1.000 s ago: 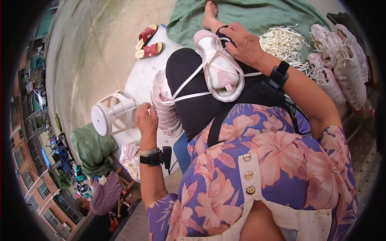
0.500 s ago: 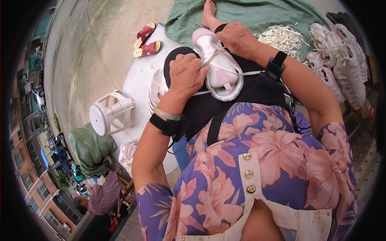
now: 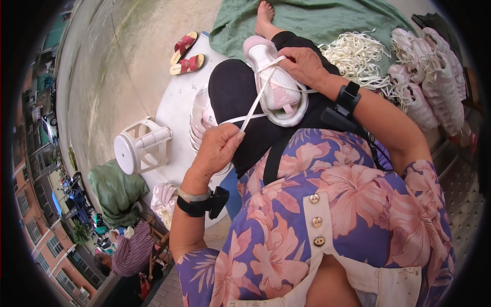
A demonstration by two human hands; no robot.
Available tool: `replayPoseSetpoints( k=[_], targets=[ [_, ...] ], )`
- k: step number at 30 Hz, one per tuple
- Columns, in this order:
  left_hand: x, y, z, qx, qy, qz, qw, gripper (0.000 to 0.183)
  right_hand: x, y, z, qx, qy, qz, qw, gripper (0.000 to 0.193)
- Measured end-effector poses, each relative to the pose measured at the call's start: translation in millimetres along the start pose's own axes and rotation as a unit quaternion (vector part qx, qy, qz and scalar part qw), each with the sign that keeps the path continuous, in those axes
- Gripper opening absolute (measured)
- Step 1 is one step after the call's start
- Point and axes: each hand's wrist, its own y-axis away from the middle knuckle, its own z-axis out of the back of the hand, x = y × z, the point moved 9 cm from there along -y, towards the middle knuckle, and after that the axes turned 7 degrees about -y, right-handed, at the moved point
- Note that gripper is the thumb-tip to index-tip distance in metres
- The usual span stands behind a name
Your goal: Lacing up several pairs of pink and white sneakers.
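Note:
A pink and white sneaker [image 3: 279, 87] rests on my lap, its toe pointing away from me. White shoelace [image 3: 257, 102] runs from its upper toward my left. My left hand [image 3: 219, 148] is closed in a pinch on that lace, pulling it taut over my left thigh. At the far right side of the sneaker, my right hand [image 3: 303, 65] has its thumb and fingers pinched on the lace near the eyelets. Part of the lacing lies hidden behind my right fingers.
A heap of loose white laces [image 3: 358, 57] lies on a green cloth [image 3: 235, 25]. Pink sneakers [image 3: 434, 77] are piled at the right. To the left stand a white stool [image 3: 146, 146], red sandals [image 3: 186, 64] and more shoes [image 3: 200, 120] beside my leg. A person [image 3: 132, 250] sits farther off.
My left hand has moved away from the sneaker, down and to the left, drawing the lace out taut. My right hand has shifted slightly down and now pinches lace.

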Motion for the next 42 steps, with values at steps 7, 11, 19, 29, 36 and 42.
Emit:
replayPoseSetpoints(
  k=[7, 11, 19, 29, 36, 42],
  targets=[
    [43, 81, -21, 0.052, 0.231, 0.149, 0.96, 0.022, 1, 6, -1, 0.035, -0.063, 0.035, 0.997, 0.019],
    [50, 86, -12, -0.005, 0.284, 0.191, 0.94, 0.025, 0, 23, 7, 0.074, -0.045, 0.016, 0.996, 0.02],
    [67, 89, 62, -0.231, 0.299, 0.199, 0.904, 0.021, 1, 76, 33, 0.199, -0.022, -0.011, 0.98, 0.016],
    [92, 126, 54, -0.223, -0.151, 0.125, 0.955, 0.024, 29, 78, 104, 0.122, 0.177, 0.173, 0.961, 0.009],
    [134, 164, 49, -0.272, -0.138, 0.17, 0.937, 0.019, 75, 103, 49, 0.297, -0.06, 0.093, 0.948, 0.013],
    [151, 176, 59, -0.227, -0.151, 0.287, 0.918, 0.02, 77, 105, 33, 0.315, -0.097, 0.127, 0.936, 0.012]
  ],
)
